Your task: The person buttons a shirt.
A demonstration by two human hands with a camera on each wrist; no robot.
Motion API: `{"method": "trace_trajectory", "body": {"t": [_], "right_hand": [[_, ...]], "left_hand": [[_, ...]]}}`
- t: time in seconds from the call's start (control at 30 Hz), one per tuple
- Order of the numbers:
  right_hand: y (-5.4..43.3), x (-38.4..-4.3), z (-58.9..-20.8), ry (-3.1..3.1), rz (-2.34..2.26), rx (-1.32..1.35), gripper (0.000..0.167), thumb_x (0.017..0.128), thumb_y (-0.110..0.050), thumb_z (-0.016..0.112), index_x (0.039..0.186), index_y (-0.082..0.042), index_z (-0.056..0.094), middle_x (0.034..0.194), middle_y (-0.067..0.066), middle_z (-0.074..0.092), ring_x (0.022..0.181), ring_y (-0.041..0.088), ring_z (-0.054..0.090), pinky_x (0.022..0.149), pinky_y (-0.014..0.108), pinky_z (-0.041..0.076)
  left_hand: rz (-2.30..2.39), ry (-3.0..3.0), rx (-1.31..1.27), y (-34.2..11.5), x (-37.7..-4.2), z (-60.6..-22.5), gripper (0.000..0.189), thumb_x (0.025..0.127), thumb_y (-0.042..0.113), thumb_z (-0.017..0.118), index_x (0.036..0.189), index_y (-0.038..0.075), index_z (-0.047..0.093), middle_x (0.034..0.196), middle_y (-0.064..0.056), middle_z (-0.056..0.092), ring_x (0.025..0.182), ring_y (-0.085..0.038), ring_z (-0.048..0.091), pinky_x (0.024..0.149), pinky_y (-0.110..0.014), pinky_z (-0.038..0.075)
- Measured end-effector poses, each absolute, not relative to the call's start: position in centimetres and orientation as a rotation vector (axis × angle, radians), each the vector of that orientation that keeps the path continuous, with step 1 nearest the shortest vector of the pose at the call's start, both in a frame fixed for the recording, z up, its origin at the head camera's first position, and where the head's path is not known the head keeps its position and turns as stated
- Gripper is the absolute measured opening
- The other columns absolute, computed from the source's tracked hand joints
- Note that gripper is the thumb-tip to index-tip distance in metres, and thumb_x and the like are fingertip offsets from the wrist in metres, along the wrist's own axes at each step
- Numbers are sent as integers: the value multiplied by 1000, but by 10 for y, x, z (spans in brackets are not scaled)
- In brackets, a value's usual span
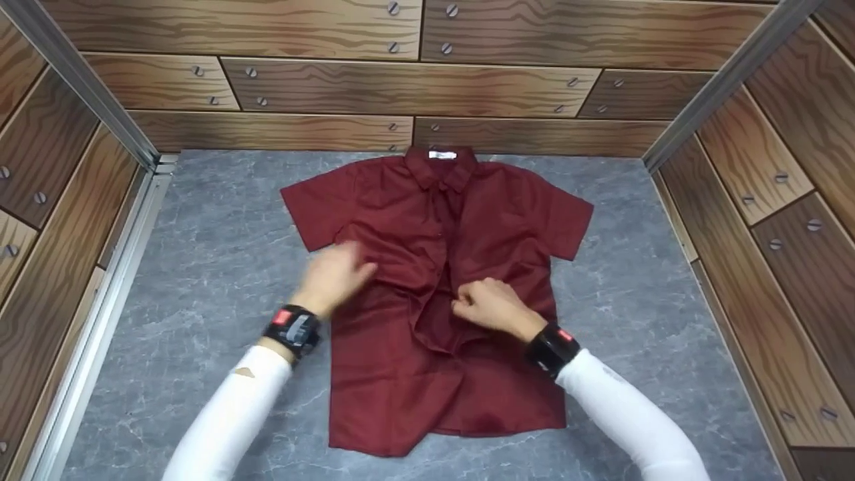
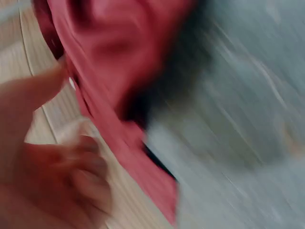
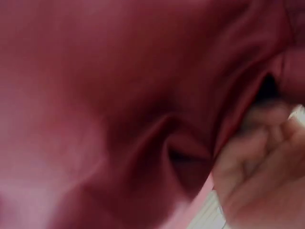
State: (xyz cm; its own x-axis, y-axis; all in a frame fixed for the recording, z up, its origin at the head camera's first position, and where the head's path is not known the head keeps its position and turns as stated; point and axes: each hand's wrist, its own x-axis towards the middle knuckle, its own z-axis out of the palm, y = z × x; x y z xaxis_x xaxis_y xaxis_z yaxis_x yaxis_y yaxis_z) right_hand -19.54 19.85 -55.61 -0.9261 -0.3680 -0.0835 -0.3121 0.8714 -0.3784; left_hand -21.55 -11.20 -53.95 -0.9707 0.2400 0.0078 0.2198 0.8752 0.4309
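A dark red short-sleeved button-up shirt lies front up, collar at the far end, its front hanging partly apart below the neck. Over the shirt's left side is my left hand, blurred; the left wrist view shows its thumb apart from loosely bent fingers, with no cloth between them. With curled fingers, my right hand grips the shirt's front near the middle. Folds in the cloth run toward those fingers in the right wrist view, where the fingertips are partly hidden.
The shirt rests on a grey marbled surface. Wood-patterned panels stand at the back and both sides, with metal rails along the corners and left edge. A white label shows inside the collar.
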Motion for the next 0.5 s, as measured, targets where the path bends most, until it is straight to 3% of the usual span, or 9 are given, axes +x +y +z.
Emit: {"method": "trace_trajectory", "body": {"t": [0.1,0.2,0.33,0.5], "right_hand": [[195,-203,-552,2912,-462,-392,39,87,-56,56,68,-23,51,59,-6,51,54,15,51,50,32,38],[194,-214,-548,2921,-442,-307,41,86,-62,56,78,-22,54,65,-2,56,59,19,55,54,35,40],[191,-222,-546,2840,-427,-395,28,84,-47,61,82,-20,58,70,-1,58,63,18,56,56,34,43],[191,-225,-548,2930,-575,-386,15,80,-32,60,72,-20,54,65,-4,53,59,16,53,54,31,40]], "left_hand": [[653,3097,556,-65,-215,-541,29,90,44,61,82,15,59,79,-4,61,71,-27,63,59,-44,49],[536,3087,639,-30,-215,-551,39,85,49,65,92,11,60,88,-8,63,77,-29,65,61,-46,53],[373,3095,670,-8,-214,-564,40,81,39,70,100,5,61,95,-12,66,83,-33,66,66,-48,54],[373,3084,934,-3,-212,-573,20,77,25,67,90,10,65,91,-9,65,82,-30,64,67,-45,53]]}}
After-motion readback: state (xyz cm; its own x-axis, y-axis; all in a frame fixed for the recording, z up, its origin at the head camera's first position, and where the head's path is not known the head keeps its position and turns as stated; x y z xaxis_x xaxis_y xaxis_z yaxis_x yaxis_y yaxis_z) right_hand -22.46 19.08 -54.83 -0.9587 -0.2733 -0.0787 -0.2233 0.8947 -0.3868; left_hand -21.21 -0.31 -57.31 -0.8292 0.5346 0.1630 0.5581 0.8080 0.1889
